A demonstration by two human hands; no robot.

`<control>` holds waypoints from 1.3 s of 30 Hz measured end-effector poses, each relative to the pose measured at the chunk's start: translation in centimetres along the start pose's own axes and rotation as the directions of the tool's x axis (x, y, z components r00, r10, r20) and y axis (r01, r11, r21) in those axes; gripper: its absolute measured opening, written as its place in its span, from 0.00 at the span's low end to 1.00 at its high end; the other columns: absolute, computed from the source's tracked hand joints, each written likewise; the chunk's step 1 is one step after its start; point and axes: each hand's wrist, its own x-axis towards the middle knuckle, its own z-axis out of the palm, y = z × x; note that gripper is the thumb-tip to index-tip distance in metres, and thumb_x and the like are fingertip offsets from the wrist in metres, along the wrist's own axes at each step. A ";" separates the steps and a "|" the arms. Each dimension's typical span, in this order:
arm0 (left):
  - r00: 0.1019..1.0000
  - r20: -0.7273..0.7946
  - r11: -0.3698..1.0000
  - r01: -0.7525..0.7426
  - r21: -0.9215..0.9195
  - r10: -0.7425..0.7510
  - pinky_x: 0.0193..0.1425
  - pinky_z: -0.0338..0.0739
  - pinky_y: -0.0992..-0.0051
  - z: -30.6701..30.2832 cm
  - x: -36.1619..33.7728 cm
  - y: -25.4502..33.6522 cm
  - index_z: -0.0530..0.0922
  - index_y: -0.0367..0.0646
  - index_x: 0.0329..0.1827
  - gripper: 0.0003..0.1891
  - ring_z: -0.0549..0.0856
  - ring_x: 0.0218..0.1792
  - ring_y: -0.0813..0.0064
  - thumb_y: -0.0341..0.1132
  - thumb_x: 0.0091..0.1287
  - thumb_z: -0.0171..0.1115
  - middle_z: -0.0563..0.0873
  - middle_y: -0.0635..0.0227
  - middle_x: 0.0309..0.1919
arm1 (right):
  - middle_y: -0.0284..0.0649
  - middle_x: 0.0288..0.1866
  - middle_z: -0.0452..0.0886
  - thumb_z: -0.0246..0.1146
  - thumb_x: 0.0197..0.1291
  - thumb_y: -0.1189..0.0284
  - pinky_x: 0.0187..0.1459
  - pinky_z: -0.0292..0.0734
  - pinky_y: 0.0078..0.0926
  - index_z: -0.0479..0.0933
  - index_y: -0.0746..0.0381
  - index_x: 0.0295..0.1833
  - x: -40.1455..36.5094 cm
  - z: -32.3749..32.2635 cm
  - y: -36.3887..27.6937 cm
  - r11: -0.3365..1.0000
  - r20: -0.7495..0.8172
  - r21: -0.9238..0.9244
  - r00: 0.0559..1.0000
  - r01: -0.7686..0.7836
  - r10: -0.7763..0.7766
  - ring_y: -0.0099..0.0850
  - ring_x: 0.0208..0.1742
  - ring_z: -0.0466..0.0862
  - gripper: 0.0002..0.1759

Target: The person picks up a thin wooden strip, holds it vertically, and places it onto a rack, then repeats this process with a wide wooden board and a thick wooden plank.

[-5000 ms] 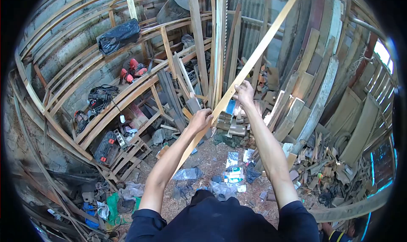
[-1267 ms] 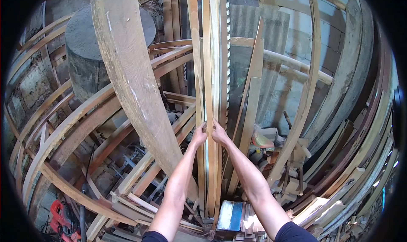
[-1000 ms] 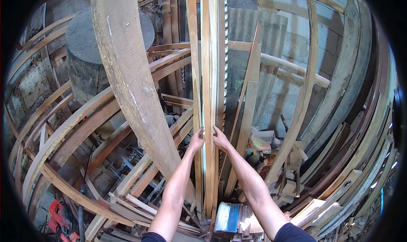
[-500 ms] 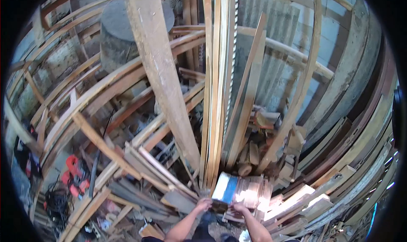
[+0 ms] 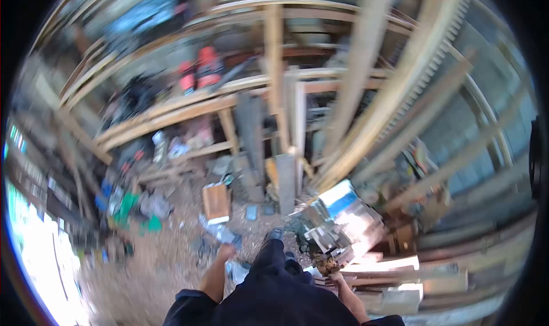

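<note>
My left hand [image 5: 227, 250] hangs over the dirt floor at the left of my legs, above some crumpled plastic [image 5: 222, 232]. Motion blur hides its fingers. Low at the right side of my body is my right hand [image 5: 336, 277], right at the end of some stacked boards [image 5: 366, 279] and just below a brownish clump [image 5: 326, 263]; its fingers are smeared too. Ahead of that hand lies a pile of short wood pieces [image 5: 329, 229], with a white-and-blue container [image 5: 338, 197] at its top.
Long planks [image 5: 394, 92] lean upright ahead on the right. A wooden frame [image 5: 189, 112] crosses on the left, with a red-and-black tool [image 5: 209, 66] behind it. A brown wooden block [image 5: 216, 202] lies on the floor. Bright daylight enters at lower left.
My view has swung left and down, showing more floor and my legs. My hands, earlier close together by the white-and-blue container, are now apart, one at each side of my body.
</note>
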 end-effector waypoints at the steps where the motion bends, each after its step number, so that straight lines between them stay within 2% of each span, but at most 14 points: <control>1: 0.789 -0.099 0.708 0.479 -0.519 -0.606 0.18 0.70 0.74 1.0 -0.3 4.1 0.75 0.41 0.22 0.06 0.76 0.15 0.76 0.34 0.51 0.56 0.76 0.68 0.15 | 0.36 0.29 0.80 0.59 0.48 0.74 0.28 0.76 0.31 0.79 0.57 0.31 6.9 1.1 -0.7 0.762 0.054 -0.457 0.870 0.459 -0.491 0.29 0.28 0.79 0.04; 2: 0.801 0.006 0.721 0.542 -0.432 -0.599 0.22 0.74 0.74 0.8 -0.7 2.5 0.77 0.40 0.27 0.05 0.78 0.18 0.76 0.33 0.52 0.57 0.79 0.65 0.20 | 0.36 0.29 0.80 0.59 0.48 0.74 0.28 0.76 0.31 0.79 0.57 0.31 1.0 2.3 -7.5 0.726 0.120 -0.506 0.871 0.466 -0.476 0.29 0.28 0.79 0.04; 3: 0.920 -0.133 0.899 0.316 -0.302 -0.368 0.26 0.76 0.74 2.5 -1.0 -1.0 0.78 0.40 0.34 0.07 0.79 0.22 0.76 0.32 0.54 0.56 0.80 0.64 0.25 | 0.40 0.27 0.80 0.62 0.46 0.70 0.30 0.76 0.34 0.79 0.57 0.32 -5.2 7.1 -14.0 0.985 -0.155 -0.103 0.976 0.135 -0.150 0.32 0.30 0.81 0.05; 5: 0.862 -0.156 0.724 0.292 -0.624 -0.483 0.30 0.76 0.73 0.8 -2.9 5.9 0.77 0.40 0.39 0.10 0.80 0.25 0.75 0.30 0.54 0.56 0.81 0.64 0.27 | 0.49 0.32 0.78 0.49 0.55 0.77 0.24 0.77 0.32 0.70 0.69 0.38 -5.1 8.7 -18.1 0.885 0.290 0.414 0.891 0.212 -0.349 0.39 0.27 0.81 0.07; 8: 0.744 -0.260 0.700 0.365 -0.614 -0.616 0.30 0.76 0.72 -0.4 -5.8 5.5 0.76 0.41 0.43 0.12 0.81 0.26 0.73 0.30 0.55 0.54 0.82 0.64 0.27 | 0.46 0.32 0.77 0.50 0.56 0.70 0.32 0.78 0.46 0.70 0.65 0.38 -5.7 15.7 -24.1 0.959 0.292 0.067 0.914 0.274 -0.281 0.42 0.29 0.79 0.10; 11: 0.660 -0.457 0.766 0.298 -0.569 -0.596 0.30 0.76 0.71 -3.2 -15.8 -0.9 0.76 0.40 0.44 0.13 0.82 0.27 0.73 0.30 0.56 0.52 0.82 0.62 0.28 | 0.45 0.34 0.79 0.49 0.58 0.75 0.24 0.76 0.34 0.71 0.60 0.45 -7.4 29.0 -29.5 0.794 0.191 -0.566 0.972 0.221 -0.135 0.38 0.28 0.80 0.10; 15: 0.345 -0.410 0.502 0.240 -0.831 -0.844 0.34 0.76 0.69 -5.4 -29.6 -1.9 0.79 0.36 0.36 0.12 0.83 0.29 0.68 0.31 0.55 0.50 0.83 0.52 0.29 | 0.43 0.30 0.77 0.48 0.55 0.76 0.24 0.76 0.33 0.72 0.62 0.41 -4.6 39.3 -30.5 0.421 0.346 -0.823 0.924 0.382 -0.161 0.35 0.27 0.79 0.10; 17: 0.010 -0.450 0.382 0.548 -0.744 -0.893 0.31 0.75 0.69 -4.2 -34.9 -5.7 0.78 0.34 0.36 0.12 0.83 0.28 0.68 0.32 0.56 0.50 0.82 0.54 0.27 | 0.41 0.28 0.77 0.49 0.54 0.76 0.25 0.76 0.33 0.73 0.62 0.40 -5.1 45.5 -31.5 0.408 0.307 -0.847 0.940 0.342 -0.150 0.34 0.27 0.79 0.10; 19: -0.104 -0.376 0.304 0.412 -0.859 -0.921 0.30 0.76 0.68 -3.8 -39.1 -4.8 0.76 0.34 0.39 0.12 0.83 0.27 0.68 0.33 0.57 0.50 0.82 0.56 0.27 | 0.41 0.28 0.77 0.51 0.54 0.75 0.27 0.77 0.33 0.73 0.62 0.41 3.4 49.0 -31.5 0.019 0.547 -0.831 0.822 0.557 -0.160 0.33 0.27 0.80 0.10; 21: -0.210 -0.298 0.245 0.244 -0.938 -0.931 0.29 0.76 0.68 -3.7 -42.2 -4.6 0.75 0.34 0.41 0.13 0.82 0.27 0.68 0.33 0.58 0.51 0.82 0.58 0.27 | 0.41 0.29 0.78 0.53 0.55 0.73 0.27 0.76 0.32 0.74 0.64 0.40 -6.0 58.0 -31.9 -0.126 0.542 -0.840 0.823 0.527 -0.170 0.32 0.28 0.80 0.10; 24: -0.074 -0.246 0.257 -0.323 -0.911 -0.966 0.26 0.76 0.69 -1.4 -44.9 -4.9 0.74 0.37 0.42 0.12 0.82 0.25 0.67 0.34 0.59 0.53 0.81 0.60 0.30 | 0.48 0.40 0.80 0.56 0.53 0.65 0.44 0.73 0.36 0.78 0.61 0.39 -7.2 66.7 -31.3 -0.423 0.669 -0.725 0.701 0.544 -0.246 0.43 0.44 0.79 0.13; 30: -0.149 -0.001 0.081 -0.530 -0.844 -0.989 0.25 0.76 0.71 1.0 -50.6 -5.3 0.71 0.38 0.47 0.13 0.82 0.25 0.66 0.33 0.60 0.50 0.81 0.60 0.31 | 0.47 0.39 0.80 0.56 0.53 0.65 0.44 0.73 0.33 0.78 0.60 0.40 -4.5 80.5 -28.4 -0.463 0.733 -0.625 0.677 0.628 -0.072 0.42 0.44 0.79 0.13; 34: -0.189 0.026 0.103 -0.640 -0.761 -0.982 0.25 0.77 0.71 -1.9 -54.9 -9.5 0.71 0.38 0.47 0.13 0.82 0.26 0.67 0.31 0.60 0.48 0.81 0.60 0.32 | 0.42 0.33 0.79 0.51 0.58 0.69 0.26 0.75 0.35 0.69 0.63 0.50 -3.2 90.6 -26.0 -0.478 0.522 -0.638 0.796 0.604 0.308 0.33 0.27 0.80 0.16; 39: -0.258 0.156 0.070 -0.691 -0.719 -0.954 0.22 0.75 0.73 -12.8 -60.1 -9.8 0.71 0.38 0.47 0.13 0.82 0.25 0.70 0.29 0.60 0.47 0.81 0.61 0.32 | 0.44 0.36 0.78 0.49 0.59 0.69 0.26 0.75 0.38 0.68 0.61 0.50 -2.9 102.3 -22.2 -0.415 0.462 -0.732 0.842 0.540 0.279 0.35 0.28 0.80 0.15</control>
